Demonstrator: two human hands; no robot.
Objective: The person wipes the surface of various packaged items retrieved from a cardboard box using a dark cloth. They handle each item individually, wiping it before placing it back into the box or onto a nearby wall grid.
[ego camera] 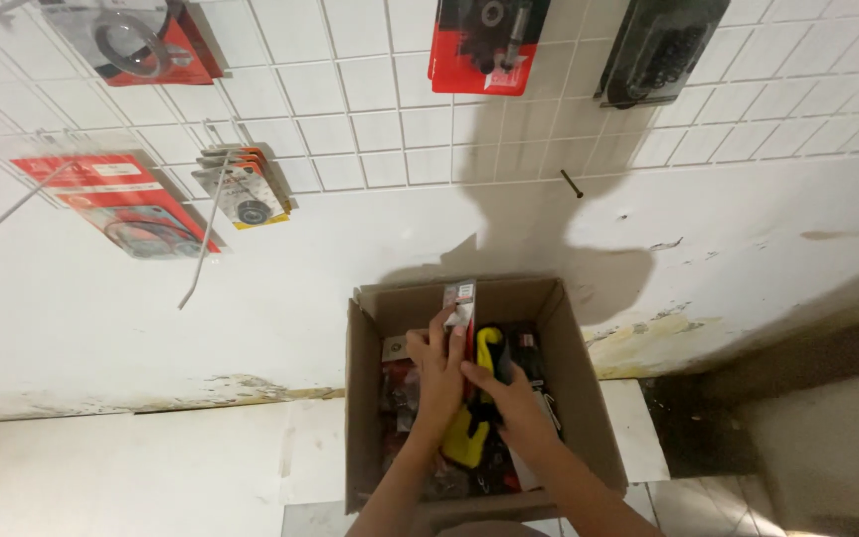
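Two bare hands reach into an open cardboard box [579,388] on the floor, set against a white wall. Left hand [436,383] grips a small carded packet [459,303], lifted upright near the box's far wall; fingers wrap its lower end. Right hand [521,408] lies just right of it, fingers curled over a yellow-and-black tool [484,393] that sits lengthwise in the box centre, w/ its yellow lower end showing near the wrists. Box also holds mixed red and dark packaged items, too jumbled to tell apart. Far wall: white wire grid [370,119] w/ hanging blister packs, red one [484,45] at top centre, stacked packs [246,189] at left
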